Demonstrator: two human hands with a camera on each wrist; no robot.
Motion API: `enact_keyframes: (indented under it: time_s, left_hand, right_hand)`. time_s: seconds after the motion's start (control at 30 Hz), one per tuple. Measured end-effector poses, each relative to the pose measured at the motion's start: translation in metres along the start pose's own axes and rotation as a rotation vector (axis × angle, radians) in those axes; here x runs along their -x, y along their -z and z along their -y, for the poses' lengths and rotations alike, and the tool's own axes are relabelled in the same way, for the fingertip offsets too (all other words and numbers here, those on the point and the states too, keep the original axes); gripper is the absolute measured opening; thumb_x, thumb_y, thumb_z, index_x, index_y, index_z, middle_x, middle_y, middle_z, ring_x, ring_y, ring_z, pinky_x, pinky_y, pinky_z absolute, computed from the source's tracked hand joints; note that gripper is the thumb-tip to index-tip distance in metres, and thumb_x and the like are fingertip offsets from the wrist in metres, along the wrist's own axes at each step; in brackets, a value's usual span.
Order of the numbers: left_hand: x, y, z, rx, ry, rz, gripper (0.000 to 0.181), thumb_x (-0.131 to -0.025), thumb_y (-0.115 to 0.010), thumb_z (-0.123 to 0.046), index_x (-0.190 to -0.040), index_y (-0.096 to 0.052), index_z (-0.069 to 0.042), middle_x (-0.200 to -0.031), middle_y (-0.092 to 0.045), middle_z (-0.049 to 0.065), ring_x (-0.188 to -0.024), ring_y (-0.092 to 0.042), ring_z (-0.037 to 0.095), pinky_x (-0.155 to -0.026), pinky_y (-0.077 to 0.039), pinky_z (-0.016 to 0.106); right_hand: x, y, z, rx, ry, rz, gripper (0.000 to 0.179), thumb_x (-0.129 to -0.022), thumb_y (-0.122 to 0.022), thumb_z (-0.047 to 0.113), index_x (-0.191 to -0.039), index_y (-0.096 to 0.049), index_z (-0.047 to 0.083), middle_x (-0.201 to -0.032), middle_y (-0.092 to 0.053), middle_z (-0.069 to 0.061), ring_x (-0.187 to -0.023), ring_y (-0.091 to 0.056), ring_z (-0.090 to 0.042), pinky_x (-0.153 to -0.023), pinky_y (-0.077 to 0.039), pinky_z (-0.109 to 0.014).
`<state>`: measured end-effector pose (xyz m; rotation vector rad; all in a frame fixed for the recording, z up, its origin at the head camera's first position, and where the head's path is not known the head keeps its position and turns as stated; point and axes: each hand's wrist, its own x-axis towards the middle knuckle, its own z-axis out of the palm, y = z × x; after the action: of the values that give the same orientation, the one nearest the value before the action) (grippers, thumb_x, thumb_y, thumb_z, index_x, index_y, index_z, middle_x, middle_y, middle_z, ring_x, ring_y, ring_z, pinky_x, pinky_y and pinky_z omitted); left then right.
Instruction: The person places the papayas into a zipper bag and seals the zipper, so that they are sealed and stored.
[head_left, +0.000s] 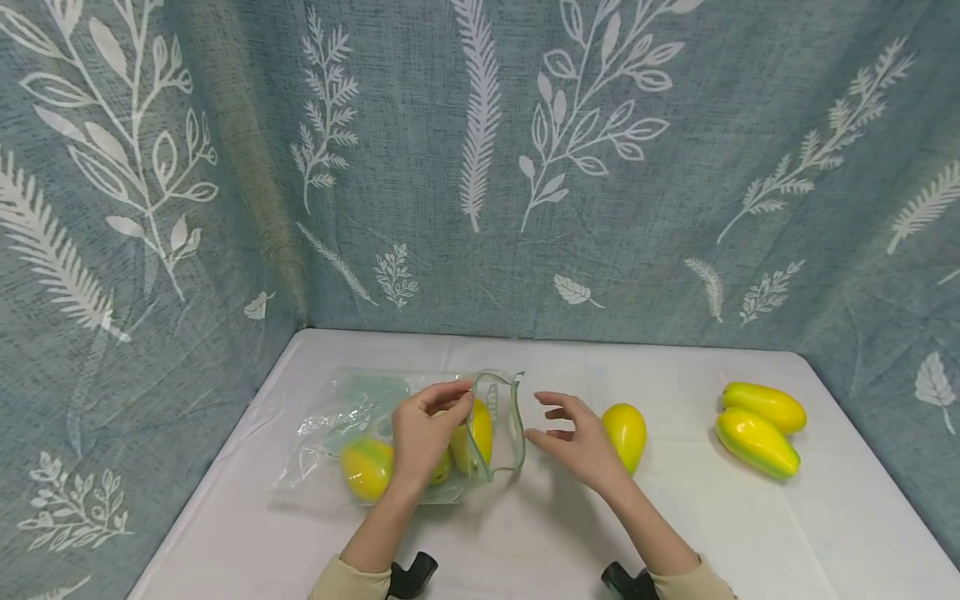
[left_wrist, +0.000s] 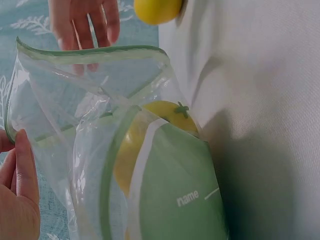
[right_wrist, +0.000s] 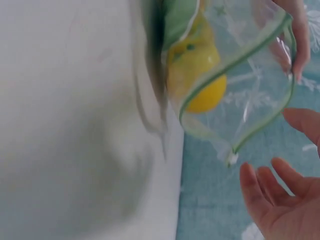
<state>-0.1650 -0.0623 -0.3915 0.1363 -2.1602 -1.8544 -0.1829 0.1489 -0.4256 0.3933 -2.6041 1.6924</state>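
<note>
Clear bag (left_wrist: 165, 175) gaping toward three o'clock.
I see the left hand (head_left: 422, 432) pinching its rim (head_left: 518, 417); the right hand (head_left: 579, 439), fingers parted, holds nothing; cloth (head_left: 675, 508) reaches the table edge (head_left: 555, 341) at twelve.

Both bare forearms reach forward and lean inward, the left forearm (head_left: 384, 531) and the right forearm (head_left: 651, 525) each emerging from a beige sleeve (head_left: 347, 582). The left hand (head_left: 422, 429) is bent over toward the right, its thumb and fingertips brought together in a pinch. The right hand (head_left: 579, 437) stands apart, near and facing it, thumb held away from the loosely curved fingers, which point up and leftward.
</note>
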Motion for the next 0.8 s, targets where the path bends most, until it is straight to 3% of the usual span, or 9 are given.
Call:
enact_keyframes:
  time_s: [0.37,0.8]
  left_hand:
    - [-0.005,0.002,0.015,0.042,-0.028,0.004,0.015,-0.084,-0.076,-0.012,-0.099,-0.077,-0.009,-0.093,-0.074,0.004,-0.082,-0.067,0.015,-0.068,-0.055,0.022]
    - [-0.005,0.003,0.014,0.046,-0.021,0.012,0.013,-0.084,-0.076,-0.013,-0.097,-0.078,-0.012,-0.090,-0.074,0.002,-0.080,-0.069,0.016,-0.067,-0.057,0.026]
  right_hand:
    - [0.009,0.039,-0.011,0.149,-0.078,-0.153,0.065,-0.084,-0.078,0.019,-0.140,-0.047,0.007,-0.140,-0.045,-0.014,-0.125,-0.044,-0.033,-0.101,-0.044,-0.048]
    - [0.017,0.066,-0.029,0.171,-0.155,-0.190,0.073,-0.085,-0.077,0.024,-0.144,-0.039,0.005,-0.145,-0.036,-0.019,-0.130,-0.033,-0.035,-0.107,-0.037,-0.051]
